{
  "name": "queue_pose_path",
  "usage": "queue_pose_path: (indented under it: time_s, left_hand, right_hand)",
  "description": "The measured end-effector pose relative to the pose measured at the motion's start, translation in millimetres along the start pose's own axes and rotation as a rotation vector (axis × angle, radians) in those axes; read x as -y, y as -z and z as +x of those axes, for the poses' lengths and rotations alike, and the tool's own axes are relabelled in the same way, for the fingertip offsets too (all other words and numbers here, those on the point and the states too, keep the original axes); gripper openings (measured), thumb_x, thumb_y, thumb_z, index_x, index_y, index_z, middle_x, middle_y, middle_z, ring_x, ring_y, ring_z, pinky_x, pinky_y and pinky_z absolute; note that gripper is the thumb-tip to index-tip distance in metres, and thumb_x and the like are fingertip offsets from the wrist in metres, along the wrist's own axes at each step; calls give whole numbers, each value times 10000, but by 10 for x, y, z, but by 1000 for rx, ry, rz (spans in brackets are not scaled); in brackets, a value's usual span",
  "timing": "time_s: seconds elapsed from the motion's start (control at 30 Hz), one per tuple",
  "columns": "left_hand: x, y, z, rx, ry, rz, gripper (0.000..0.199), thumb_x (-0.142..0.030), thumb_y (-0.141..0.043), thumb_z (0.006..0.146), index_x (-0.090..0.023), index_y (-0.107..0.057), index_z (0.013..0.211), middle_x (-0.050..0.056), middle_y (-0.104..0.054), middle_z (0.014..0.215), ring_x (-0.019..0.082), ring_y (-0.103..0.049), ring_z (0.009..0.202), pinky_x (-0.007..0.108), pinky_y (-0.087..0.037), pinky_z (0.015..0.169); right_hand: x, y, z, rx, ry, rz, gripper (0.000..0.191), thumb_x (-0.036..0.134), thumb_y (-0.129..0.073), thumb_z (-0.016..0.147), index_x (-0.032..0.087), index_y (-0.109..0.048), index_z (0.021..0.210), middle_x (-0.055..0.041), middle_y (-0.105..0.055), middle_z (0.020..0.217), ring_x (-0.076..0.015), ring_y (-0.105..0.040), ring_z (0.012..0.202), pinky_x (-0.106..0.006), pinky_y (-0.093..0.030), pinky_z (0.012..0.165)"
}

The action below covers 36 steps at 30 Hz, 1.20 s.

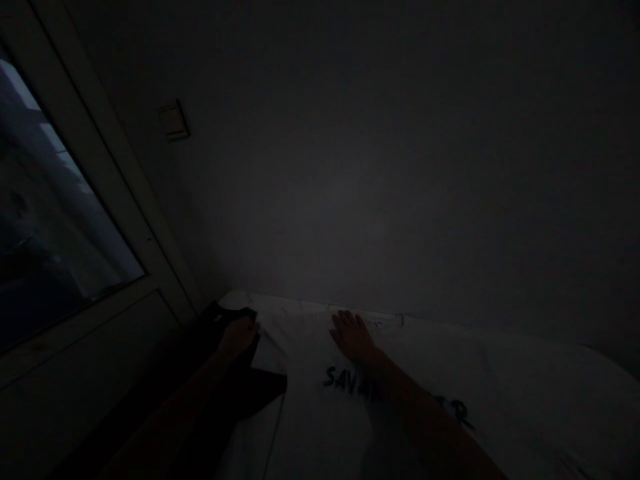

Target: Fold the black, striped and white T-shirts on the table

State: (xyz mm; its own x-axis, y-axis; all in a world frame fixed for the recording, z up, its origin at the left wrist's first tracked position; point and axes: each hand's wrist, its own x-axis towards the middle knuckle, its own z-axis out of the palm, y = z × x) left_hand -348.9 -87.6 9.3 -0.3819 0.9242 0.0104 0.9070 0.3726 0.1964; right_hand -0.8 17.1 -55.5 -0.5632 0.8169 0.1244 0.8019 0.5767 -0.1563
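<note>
- White fabric [320, 427] lay spread out before me, its far edge running along a dim grey wall [380, 187], with soft, shallow creases near that edge; the dimness hid the weave, and I could not tell what lay under it.
- Dark lettering [345, 381] was printed across the white fabric; "SAV" showed clearly, and my right forearm [425, 427] covered the letters after it, with more of them showing beyond my arm.
- My right hand [353, 337] lay flat on the white fabric above the lettering, fingers spread and pinching nothing.
- My left hand [239, 337] rested at the top of a black cloth [250, 393], right beside a folded edge of the white fabric; in the gloom I could not tell whether it was gripping anything.
- The black cloth lay at the left side of the white fabric and overlapped it, with a straight-cut edge; its folds were lost in shadow, and my left forearm [165, 413] crossed in front of it.
- A window [55, 207] with a pale frame [117, 200] stood to my left, its glass showing dim blue-grey shapes.
- A small pale wall plate [174, 120] was fixed to the wall beside that frame, well above my hands.
</note>
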Motion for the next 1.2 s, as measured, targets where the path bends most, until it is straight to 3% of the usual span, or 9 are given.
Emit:
queue_pose_path:
  time_s: [0.17, 0.37, 0.63, 0.73, 0.8, 0.9, 1.0, 1.1, 1.2]
  left_hand:
    - [50, -108, -461, 98, 5, 28, 434, -518, -514, 951, -153, -701, 811, 166, -751, 949, 311, -712, 989, 342, -486, 819]
    - [-37, -121, -488, 115, 27, -73, 219, -392, -660, 841, -187, -670, 766, 69, -744, 916, 246, -707, 938, 286, -505, 776]
    - [74, -285, -824, 49, 142, -261, 169, -288, -478, 979, -180, -588, 911, 31, -670, 850, 140, -676, 690, 200, -525, 535]
    - [112, -309, -941, 41, 146, -255, 131, -230, -457, 983, -190, -582, 990, 27, -675, 866, 150, -693, 685, 233, -555, 581]
    - [108, -286, -990, 30, 128, -227, 138, -197, -501, 953, -195, -594, 1056, 52, -698, 916, 204, -723, 822, 302, -583, 718]
    - [-19, -237, -996, -83, -16, -58, 341, -124, -548, 880, -184, -602, 1212, 133, -697, 1152, 281, -667, 1124, 398, -524, 963]
    - [-315, -272, -859, -247, -320, 120, 467, -93, -460, 894, -173, -576, 1340, 152, -638, 1332, 263, -587, 1263, 405, -446, 1082]
    - [-580, -460, -633, -350, -581, 174, 463, -220, -407, 983, -200, -533, 1428, 120, -557, 1475, 257, -470, 1399, 429, -352, 1168]
    - [-608, -733, -482, -377, -646, 259, 510, -420, -410, 1016, -226, -503, 1478, 115, -504, 1536, 303, -412, 1444, 486, -288, 1188]
  right_hand:
    - [-9, -17, 8, -18, 7, -20, 570, 466, -315, 1044, 185, -438, 1524, -142, -402, 1597, -325, -320, 1478, -537, -192, 1197]
    - [-1, -7, 16, -29, 17, -15, 560, 463, -332, 1039, 187, -461, 1508, -149, -423, 1582, -322, -330, 1471, -533, -205, 1193]
    - [9, 46, -13, -39, 16, 10, 554, 447, -348, 1036, 168, -469, 1500, -160, -436, 1570, -321, -337, 1465, -536, -204, 1188]
    - [10, 40, -12, -34, 19, -2, 563, 455, -333, 1039, 163, -462, 1503, -157, -429, 1575, -328, -339, 1462, -545, -208, 1187]
    - [11, 25, -3, -31, 16, -13, 563, 455, -331, 1039, 165, -461, 1503, -159, -425, 1578, -328, -343, 1459, -545, -213, 1184]
    - [11, 7, 6, -41, 18, -13, 551, 446, -336, 1036, 175, -469, 1497, -159, -436, 1569, -321, -351, 1453, -542, -213, 1183]
    - [8, 9, 1, -44, 24, -15, 552, 443, -332, 1034, 177, -469, 1498, -160, -442, 1566, -316, -348, 1456, -537, -212, 1181]
    - [3, 13, -7, -41, 26, -20, 552, 439, -323, 1034, 184, -465, 1503, -155, -440, 1568, -312, -350, 1457, -534, -211, 1181]
    - [-7, -2, -1, -35, 21, -20, 554, 446, -316, 1037, 188, -469, 1503, -146, -439, 1572, -318, -352, 1458, -533, -214, 1183]
